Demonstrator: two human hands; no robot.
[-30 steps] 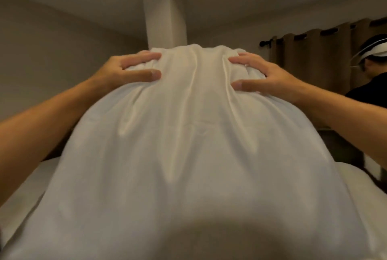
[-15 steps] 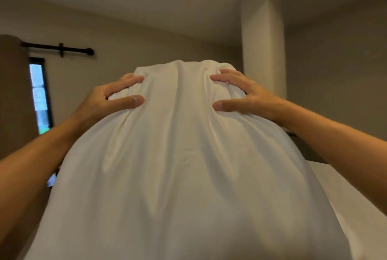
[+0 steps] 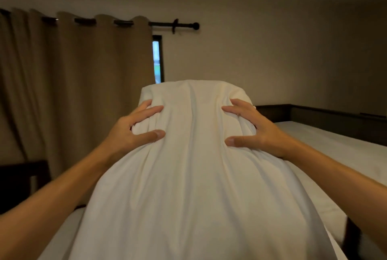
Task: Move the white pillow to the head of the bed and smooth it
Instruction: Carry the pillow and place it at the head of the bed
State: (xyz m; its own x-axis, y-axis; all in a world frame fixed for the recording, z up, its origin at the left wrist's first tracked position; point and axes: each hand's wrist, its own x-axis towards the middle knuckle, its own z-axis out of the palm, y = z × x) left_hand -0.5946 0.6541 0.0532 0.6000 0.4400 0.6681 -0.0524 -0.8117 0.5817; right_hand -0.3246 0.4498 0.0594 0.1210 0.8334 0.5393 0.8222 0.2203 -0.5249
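Fingers [image 3: 146,111] of both hands clench the pillow [image 3: 194,176], held up lengthwise above the bed [image 3: 335,150], not yet at its head. Left hand [image 3: 134,132] and right hand [image 3: 251,130] pinch only bunched cover, so it could slip and sag.

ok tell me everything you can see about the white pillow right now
The white pillow is a large, soft one in a plain white fabric case, off-white in the dim light. It is held up in front of the camera, lengthwise away from the person, its far end raised toward the wall. Long creases run down its middle. The left hand and right hand grip its far end from either side, fingers and thumbs pressed into the bunched fabric. Its near end fills the bottom of the view and hides whatever lies beneath.
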